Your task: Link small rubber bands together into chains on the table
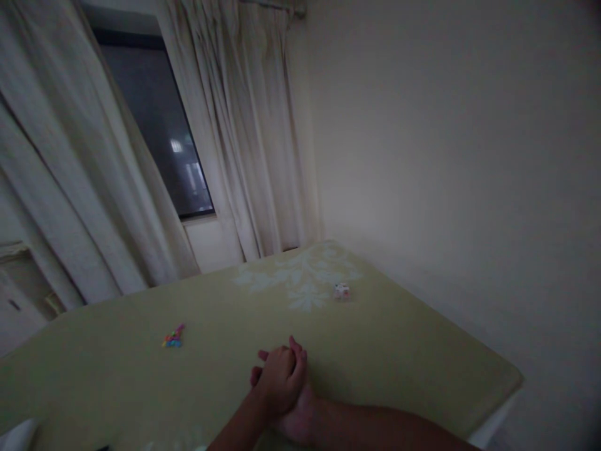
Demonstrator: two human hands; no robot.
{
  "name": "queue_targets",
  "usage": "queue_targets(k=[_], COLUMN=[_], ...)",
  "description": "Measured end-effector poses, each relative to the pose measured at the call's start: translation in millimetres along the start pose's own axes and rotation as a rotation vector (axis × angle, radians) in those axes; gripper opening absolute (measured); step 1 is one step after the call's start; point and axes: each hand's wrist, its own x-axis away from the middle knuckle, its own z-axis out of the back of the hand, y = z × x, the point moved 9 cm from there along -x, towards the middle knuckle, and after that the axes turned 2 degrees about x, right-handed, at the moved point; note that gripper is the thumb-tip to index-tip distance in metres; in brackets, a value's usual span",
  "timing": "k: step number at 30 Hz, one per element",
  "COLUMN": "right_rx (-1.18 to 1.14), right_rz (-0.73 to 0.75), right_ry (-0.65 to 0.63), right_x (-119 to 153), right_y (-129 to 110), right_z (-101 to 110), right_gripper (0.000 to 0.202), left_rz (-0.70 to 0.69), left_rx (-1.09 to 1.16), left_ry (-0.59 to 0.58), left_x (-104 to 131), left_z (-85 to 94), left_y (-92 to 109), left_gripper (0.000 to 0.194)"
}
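My left hand (pixel 280 376) lies on top of my right hand (pixel 303 413), and the two are clasped together near the table's front. The left fingers are closed around the right hand, while some right fingertips stick out on the left side. Apart from each other, neither hand shows anything held. Up and to the left of them, a small cluster of colourful pieces (pixel 173 338) lies on the green tablecloth (pixel 225 319). Farther back and to the right sits a small clear item with red and white parts (pixel 342 292), too small to make out.
A white object (pixel 19 435) and part of a dark one (pixel 103 448) show at the bottom left edge. The tablecloth has a pale floral pattern. Behind the table are curtains (pixel 253 138) and a dark window (pixel 157 125), with a wall (pixel 446 156) along the right.
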Motion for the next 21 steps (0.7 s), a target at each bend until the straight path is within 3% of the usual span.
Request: queue_targets(k=[3,7,14,21], right_rx=[-0.225,-0.314,-0.224,-0.124], right_rz=[-0.066,-0.109,-0.139,-0.130], right_ry=[0.125,0.084,0.021,-0.048], right_x=[-2,-3,-5,-9], right_y=[7,7,6,9], right_z=[8,0,-6,-7], right_gripper=[0.058,0.059,0.070,0.084], left_rz=[-0.054,-0.138,-0.253,-0.274], left_rx=[-0.006,-0.039,-0.090,-0.094], left_ry=[-0.008,-0.025,-0.063,-0.052], left_x=[-3,-13,-28,-34], left_z=[3.4,4.4,3.5,14.1], left_y=[-2,-3,-7,-12], left_gripper=[0.060,0.062,0.060,0.040])
